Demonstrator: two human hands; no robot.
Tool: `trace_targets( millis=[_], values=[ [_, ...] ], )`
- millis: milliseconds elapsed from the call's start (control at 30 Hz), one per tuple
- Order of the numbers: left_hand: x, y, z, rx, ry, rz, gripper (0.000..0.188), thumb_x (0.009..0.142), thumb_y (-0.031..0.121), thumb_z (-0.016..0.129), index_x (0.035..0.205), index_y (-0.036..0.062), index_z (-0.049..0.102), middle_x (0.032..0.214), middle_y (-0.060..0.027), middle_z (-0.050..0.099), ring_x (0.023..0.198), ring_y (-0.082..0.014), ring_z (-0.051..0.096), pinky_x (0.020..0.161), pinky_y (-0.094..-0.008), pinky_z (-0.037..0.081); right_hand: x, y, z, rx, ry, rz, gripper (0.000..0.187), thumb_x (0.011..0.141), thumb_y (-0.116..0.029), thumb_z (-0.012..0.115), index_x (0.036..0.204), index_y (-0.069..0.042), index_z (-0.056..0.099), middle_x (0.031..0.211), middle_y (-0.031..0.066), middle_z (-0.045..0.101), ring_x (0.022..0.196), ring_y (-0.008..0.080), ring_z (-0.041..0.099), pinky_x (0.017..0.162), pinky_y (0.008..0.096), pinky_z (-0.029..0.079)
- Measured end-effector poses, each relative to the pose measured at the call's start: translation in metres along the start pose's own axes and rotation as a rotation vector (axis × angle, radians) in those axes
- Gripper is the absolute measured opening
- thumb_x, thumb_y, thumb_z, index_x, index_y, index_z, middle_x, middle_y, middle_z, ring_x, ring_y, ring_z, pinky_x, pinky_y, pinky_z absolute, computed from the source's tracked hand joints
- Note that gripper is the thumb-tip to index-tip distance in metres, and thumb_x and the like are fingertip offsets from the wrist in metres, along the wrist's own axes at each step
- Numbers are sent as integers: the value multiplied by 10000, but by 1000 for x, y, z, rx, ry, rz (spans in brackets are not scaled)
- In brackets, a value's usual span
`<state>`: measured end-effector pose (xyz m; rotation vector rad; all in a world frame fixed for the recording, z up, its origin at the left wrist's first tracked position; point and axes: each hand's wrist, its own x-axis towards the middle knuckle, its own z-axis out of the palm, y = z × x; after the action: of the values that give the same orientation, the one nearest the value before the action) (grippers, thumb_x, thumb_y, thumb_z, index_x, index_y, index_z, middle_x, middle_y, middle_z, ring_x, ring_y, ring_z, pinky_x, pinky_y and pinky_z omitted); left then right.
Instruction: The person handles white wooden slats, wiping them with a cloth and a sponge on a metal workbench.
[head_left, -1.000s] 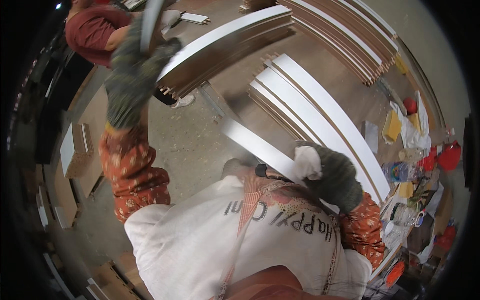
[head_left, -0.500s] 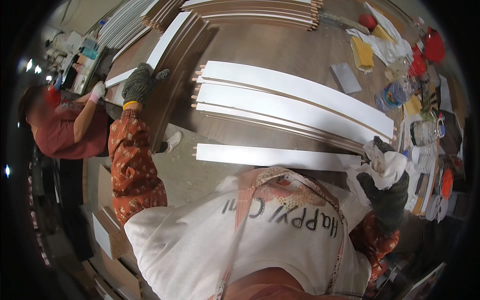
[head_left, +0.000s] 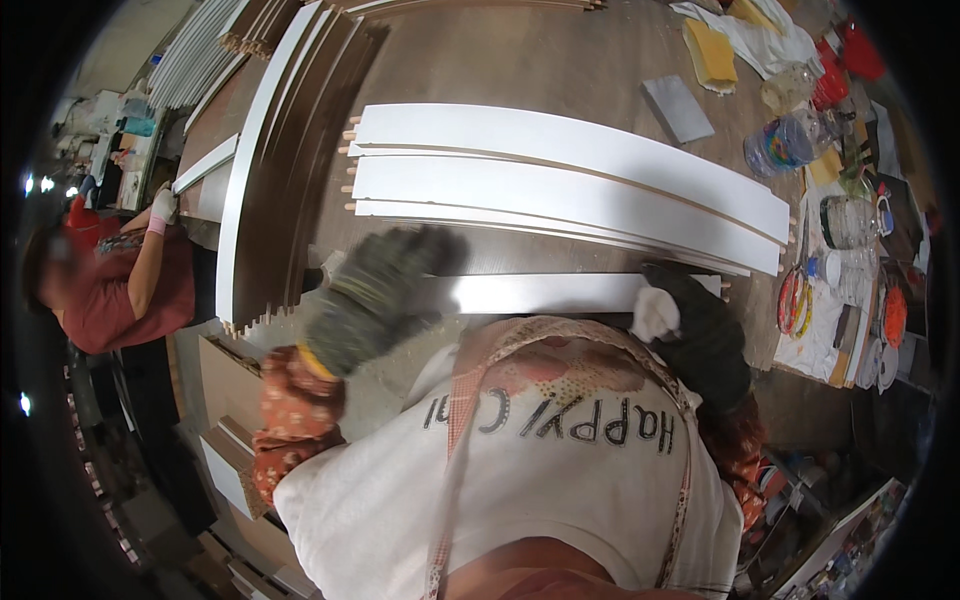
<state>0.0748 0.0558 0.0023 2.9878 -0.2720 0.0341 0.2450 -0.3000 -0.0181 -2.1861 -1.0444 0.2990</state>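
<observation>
A long white slat (head_left: 560,294) lies along the near edge of the table, just in front of my body. My left hand (head_left: 375,300), in a dark grey-green glove, is over the slat's left end, its fingers smeared by motion. In my gloved right hand (head_left: 705,335) is a crumpled white cloth (head_left: 656,314), held against the slat near its right end. Beyond lies a pile of white slats (head_left: 560,190) with small wooden dowels sticking out of their ends.
On the left stands a long stack of slats (head_left: 262,170). A grey block (head_left: 678,110), a yellow sponge (head_left: 710,55) and plastic bottles (head_left: 780,145) sit on the right side. A co-worker in a dark red shirt (head_left: 130,290) is at the far left, one gloved hand at another slat (head_left: 207,164).
My left hand has come from the left stack to the near slat's left end. My right hand has moved left onto the slat with the cloth. My view has shifted slightly.
</observation>
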Motion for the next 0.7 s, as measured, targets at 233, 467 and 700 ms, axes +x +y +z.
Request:
trace_targets(
  millis=[233, 467, 700],
  values=[
    [-1, 16, 97, 94, 127, -15, 782, 655, 268, 729, 1350, 63, 435, 1328, -154, 473, 1210, -344, 467, 1011, -459, 401, 2, 8, 19, -129, -86, -90, 563, 707, -185, 702, 1247, -124, 557, 1134, 102, 619, 965, 279, 625, 831, 370, 516],
    [13, 28, 49, 198, 261, 63, 667, 764, 297, 661, 1339, 43, 440, 1295, -133, 539, 1177, -304, 508, 983, -441, 410, -37, 21, -32, 318, -19, -1, 589, 756, -168, 668, 1282, 26, 489, 1240, 163, 573, 1084, 271, 575, 913, 346, 454],
    [75, 43, 12, 161, 383, -196, 664, 764, 172, 733, 1343, 45, 434, 1216, -201, 557, 1065, -379, 561, 918, -447, 466, -12, 5, -60, -12, 366, -105, 525, 819, -47, 590, 1327, -19, 461, 1248, 127, 578, 1096, 227, 578, 894, 346, 483]
  ],
)
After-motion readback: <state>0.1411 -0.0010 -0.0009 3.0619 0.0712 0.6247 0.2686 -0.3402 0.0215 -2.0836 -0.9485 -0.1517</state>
